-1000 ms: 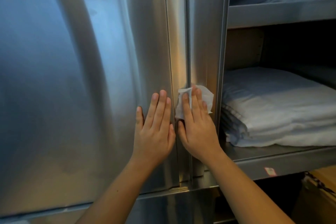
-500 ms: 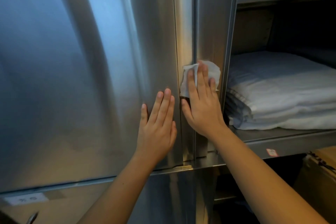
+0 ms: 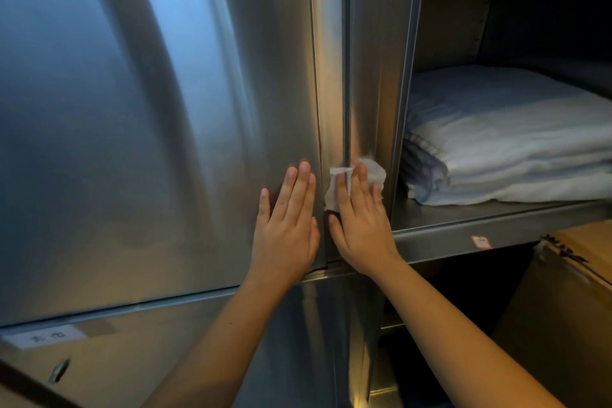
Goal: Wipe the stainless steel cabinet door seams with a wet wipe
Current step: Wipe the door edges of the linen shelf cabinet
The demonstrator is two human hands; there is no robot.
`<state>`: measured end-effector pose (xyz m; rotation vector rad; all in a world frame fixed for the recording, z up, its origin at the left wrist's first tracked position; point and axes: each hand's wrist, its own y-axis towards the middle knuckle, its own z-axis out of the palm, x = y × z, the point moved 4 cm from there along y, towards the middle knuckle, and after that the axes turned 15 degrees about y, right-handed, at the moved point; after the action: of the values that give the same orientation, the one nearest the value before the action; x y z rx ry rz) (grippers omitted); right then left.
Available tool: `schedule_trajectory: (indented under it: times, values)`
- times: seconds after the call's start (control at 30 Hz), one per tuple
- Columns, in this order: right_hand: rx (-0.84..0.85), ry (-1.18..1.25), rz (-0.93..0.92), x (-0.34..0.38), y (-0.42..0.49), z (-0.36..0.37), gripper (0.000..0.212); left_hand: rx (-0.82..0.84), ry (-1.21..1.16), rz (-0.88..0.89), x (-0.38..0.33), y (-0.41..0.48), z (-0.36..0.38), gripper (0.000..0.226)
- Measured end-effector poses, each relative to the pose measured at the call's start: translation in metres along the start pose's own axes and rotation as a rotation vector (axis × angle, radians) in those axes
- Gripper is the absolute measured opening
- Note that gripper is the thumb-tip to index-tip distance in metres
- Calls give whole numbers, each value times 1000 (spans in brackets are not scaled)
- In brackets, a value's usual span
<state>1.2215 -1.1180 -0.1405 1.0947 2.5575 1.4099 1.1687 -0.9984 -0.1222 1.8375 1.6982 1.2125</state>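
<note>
Your steel cabinet door (image 3: 149,126) fills the left, folded white linens (image 3: 510,149) lie on the open shelf (image 3: 463,235) right, your left hand (image 3: 284,225) rests flat on the door, fingers together, and your right hand (image 3: 361,225) presses the wet wipe (image 3: 372,170) on the vertical seam (image 3: 347,76), fingers straight.

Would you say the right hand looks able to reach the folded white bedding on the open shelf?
Probably yes. The right hand presses the wet wipe on the seam just left of the folded bedding; that shelf is open-fronted, with only a narrow steel upright between them.
</note>
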Motion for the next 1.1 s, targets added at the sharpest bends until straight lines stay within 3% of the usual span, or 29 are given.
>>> schedule_trajectory:
  times: [0.23,0.53,0.67,0.87,1.03,1.1]
  values:
    - [-29,-21,41,1,-1,4,69,12,-1,-15,-2,1,-1,61]
    - [197,-52,160,-10,-92,46,76,10,-1,-31,-4,1,-3,60]
    - [124,-48,148,-5,-65,31,65,7,-3,-27,-4,1,-3,61]
    - [110,-58,131,-6,-41,23,67,5,-15,-32,-4,1,-2,61]
    - [268,-110,185,-14,-97,48,69,-16,-2,-27,-4,0,-2,61]
    - [291,-146,197,-16,-105,49,60,-24,4,-26,-3,0,-2,62]
